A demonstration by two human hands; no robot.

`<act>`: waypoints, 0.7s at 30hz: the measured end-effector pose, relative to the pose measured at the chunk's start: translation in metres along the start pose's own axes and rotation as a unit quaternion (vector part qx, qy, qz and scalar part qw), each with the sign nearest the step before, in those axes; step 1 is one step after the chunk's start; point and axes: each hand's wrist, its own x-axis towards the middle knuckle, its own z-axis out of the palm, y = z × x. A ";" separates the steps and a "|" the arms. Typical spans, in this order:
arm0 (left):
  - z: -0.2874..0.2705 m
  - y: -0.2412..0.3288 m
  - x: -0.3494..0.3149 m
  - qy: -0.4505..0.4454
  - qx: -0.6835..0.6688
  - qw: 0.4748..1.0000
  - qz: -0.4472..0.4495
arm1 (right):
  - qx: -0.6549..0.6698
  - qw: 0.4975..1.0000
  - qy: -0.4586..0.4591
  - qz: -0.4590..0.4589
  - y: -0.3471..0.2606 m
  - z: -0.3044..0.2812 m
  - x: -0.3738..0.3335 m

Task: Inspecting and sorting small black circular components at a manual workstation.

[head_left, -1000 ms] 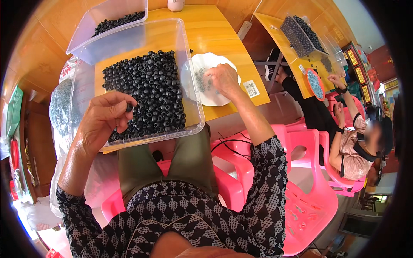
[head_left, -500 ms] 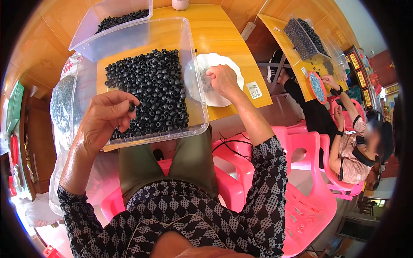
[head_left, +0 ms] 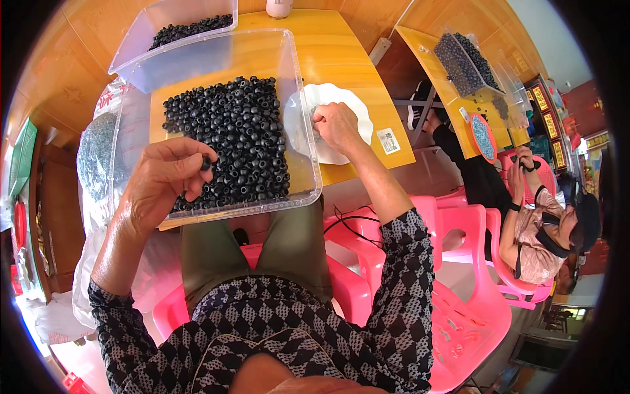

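My left hand (head_left: 172,176) is closed in a pinch on one small black part (head_left: 206,163), round with a hole like a bead. It hovers over the near left side of a clear plastic bin (head_left: 306,197), which holds a heap of the same black parts (head_left: 230,134). To the right of the bin lies a white scalloped plate (head_left: 359,118) with small greyish pieces on it, mostly covered by my hand. My right hand (head_left: 338,129) reaches down onto this plate with its fingertips pressed together. What they hold, if anything, is too small to make out.
A second clear bin (head_left: 131,56) with black parts stands behind. A printed label (head_left: 388,140) lies on the yellow table (head_left: 328,52). Pink plastic chairs (head_left: 459,308) are at my right. Beyond, a co-worker (head_left: 538,230) sits by another table with a bin and an orange-rimmed dish (head_left: 483,136).
My right hand stays at the plate, its fingers drawn a little closer together. The left hand keeps hold of the black part. The co-worker's hands have moved away from the dish and come together.
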 end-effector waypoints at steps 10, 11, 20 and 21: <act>-0.005 -0.003 0.001 -0.009 -0.032 0.999 0.009 | 0.115 0.990 0.035 0.073 -0.024 -0.037 -0.008; -0.005 -0.004 0.002 -0.015 -0.040 0.999 0.018 | 0.113 0.990 0.035 0.070 -0.024 -0.040 -0.012; -0.004 -0.003 -0.001 -0.024 -0.128 0.990 0.060 | 0.391 0.911 0.114 0.064 -0.052 -0.077 -0.032; -0.004 -0.004 -0.002 -0.022 -0.158 0.984 0.079 | 0.379 0.915 0.121 0.068 -0.065 -0.088 -0.033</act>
